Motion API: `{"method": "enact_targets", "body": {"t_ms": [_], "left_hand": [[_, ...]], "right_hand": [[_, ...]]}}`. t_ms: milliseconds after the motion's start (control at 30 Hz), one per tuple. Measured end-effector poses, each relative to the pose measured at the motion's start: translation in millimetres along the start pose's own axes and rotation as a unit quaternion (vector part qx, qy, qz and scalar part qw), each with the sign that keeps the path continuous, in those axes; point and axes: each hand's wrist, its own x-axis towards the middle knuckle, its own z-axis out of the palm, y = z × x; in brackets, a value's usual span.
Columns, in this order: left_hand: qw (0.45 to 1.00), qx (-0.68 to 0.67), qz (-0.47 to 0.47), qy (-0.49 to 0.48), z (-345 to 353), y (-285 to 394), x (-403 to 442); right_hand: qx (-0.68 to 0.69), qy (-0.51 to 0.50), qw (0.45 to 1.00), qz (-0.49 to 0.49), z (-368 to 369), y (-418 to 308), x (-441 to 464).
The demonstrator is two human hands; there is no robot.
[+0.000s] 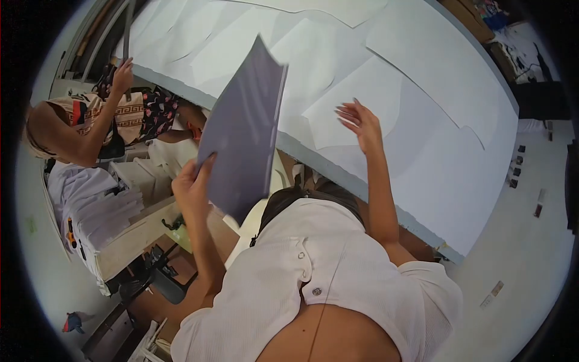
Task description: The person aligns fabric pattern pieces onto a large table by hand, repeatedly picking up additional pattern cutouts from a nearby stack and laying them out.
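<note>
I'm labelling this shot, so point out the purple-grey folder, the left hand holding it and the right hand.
Purple-grey folder (244,128): head view, middle of its broad face.
Left hand (190,187): head view, middle of the hand.
Right hand (365,128): head view, middle of the hand.

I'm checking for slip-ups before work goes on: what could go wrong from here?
The left hand holds the purple-grey panel near one edge, so it might tilt or slip. Swung over the table, the panel could catch the overlapping white sheets and shift them. The right hand, fingers spread above those sheets, might nudge them too.
</note>
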Motion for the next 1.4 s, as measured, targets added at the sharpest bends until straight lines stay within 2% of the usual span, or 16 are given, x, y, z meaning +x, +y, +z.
{"method": "enact_targets", "body": {"t_ms": [67,133,200,233,300,333,467,533,633,700,833,900,1000,1167,1300,1400], "left_hand": [[0.999,-0.011,0.032,0.008,26.5,13.3,2.8],[0.994,-0.086,0.067,-0.018,67.9,31.7,-10.2],[0.982,0.007,0.178,-0.067,99.7,27.3,-26.3],[0.972,0.05,0.211,-0.095,114.1,24.2,-37.2],[0.962,-0.095,0.238,-0.089,141.5,29.5,-55.9],[0.957,-0.104,0.249,-0.105,150.0,31.2,-52.1],[0.917,-0.306,0.148,-0.21,185.2,25.3,-53.1],[0.905,-0.315,0.077,-0.275,204.5,20.8,-63.6],[0.891,-0.313,0.083,-0.318,234.0,24.6,-90.9],[0.882,-0.326,0.047,-0.336,244.6,35.0,-106.6],[0.857,-0.334,0.084,-0.383,278.0,43.5,-130.9],[0.853,-0.302,0.082,-0.417,295.6,42.7,-142.5],[0.833,-0.29,0.15,-0.447,328.6,40.5,-170.8],[0.82,-0.312,0.026,-0.479,370.2,32.9,-211.9],[0.797,-0.326,-0.147,-0.487,395.4,34.4,-229.9],[0.83,-0.337,-0.181,-0.405,402.1,25.0,-234.0]], "right_hand": [[0.018,-0.122,0.992,-0.038,45.5,-21.4,-28.4],[-0.025,-0.145,0.985,-0.086,83.6,-31.9,-60.5],[-0.03,-0.165,0.966,-0.195,100.9,-27.0,-83.6],[-0.038,-0.159,0.962,-0.219,101.4,-28.2,-90.2],[-0.103,-0.078,0.949,-0.289,102.1,-29.7,-97.3],[-0.125,-0.041,0.941,-0.312,102.0,-31.4,-99.1],[0.04,-0.037,0.965,-0.255,71.3,-41.0,-105.8],[0.044,0.015,0.962,-0.269,49.9,-40.6,-111.5],[0.06,0.129,0.948,-0.285,22.6,-41.1,-118.4],[0.058,0.149,0.941,-0.297,11.4,-51.1,-122.5],[0.051,0.185,0.928,-0.32,-21.5,-74.9,-135.2],[0.118,0.224,0.92,-0.3,-45.4,-82.0,-138.6],[0.207,0.269,0.903,-0.262,-89.9,-90.0,-144.1],[0.278,0.297,0.888,-0.215,-164.1,-112.5,-154.3],[0.319,0.297,0.871,-0.225,-220.8,-113.5,-146.0],[0.261,0.279,0.899,-0.215,-259.5,-104.7,-138.5]]}}
